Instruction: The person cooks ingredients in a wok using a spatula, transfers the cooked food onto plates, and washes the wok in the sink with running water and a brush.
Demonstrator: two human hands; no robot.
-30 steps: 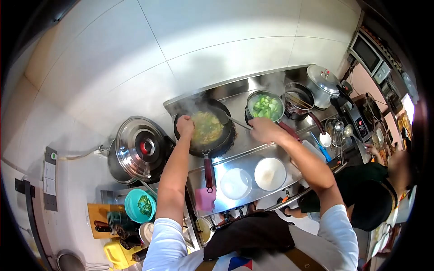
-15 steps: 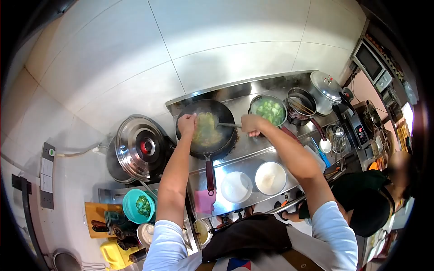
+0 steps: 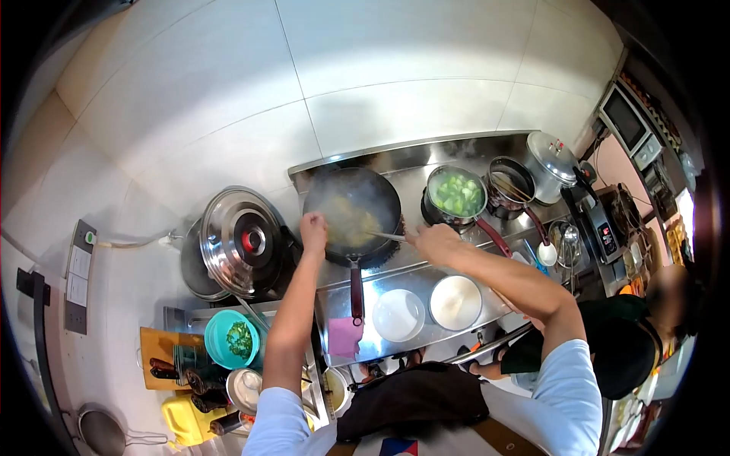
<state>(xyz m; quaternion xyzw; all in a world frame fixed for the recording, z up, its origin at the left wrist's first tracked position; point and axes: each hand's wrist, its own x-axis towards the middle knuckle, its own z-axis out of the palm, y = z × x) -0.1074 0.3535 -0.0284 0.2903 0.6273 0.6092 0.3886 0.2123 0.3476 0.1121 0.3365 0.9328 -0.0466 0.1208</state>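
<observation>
Right hand (image 3: 433, 242) wrapped round the near end of a metal utensil (image 3: 386, 236); its far end goes into the food (image 3: 346, 222) in the black pan (image 3: 382, 199). Left hand (image 3: 313, 226) at the pan's left side, fingers curled in; I cannot tell from my head view whether it grips anything. Hands apart, food between them. Pan sits on the stove, steam blurring its contents; I make out only yellowish pieces. Its dark red handle (image 3: 357, 292) points back toward the wearer.

Just right of the pan, I log a pot of green vegetables (image 3: 458, 195), then a smaller dark pot (image 3: 505, 207), then a lidded silver cooker (image 3: 549, 156). Left of the pan: large steel lid (image 3: 219, 247).

Nearer the wearer, on the steel worktop (image 3: 414, 272): translucent bowl (image 3: 398, 315), white bowl (image 3: 456, 302) beside it, flat pink square (image 3: 344, 337).

Lower left: turquoise bowl (image 3: 215, 342) holding chopped greens (image 3: 239, 339), next to a wooden board (image 3: 152, 340); yellow container (image 3: 179, 422) below. Far right, second person (image 3: 616, 319), dark clothing.
</observation>
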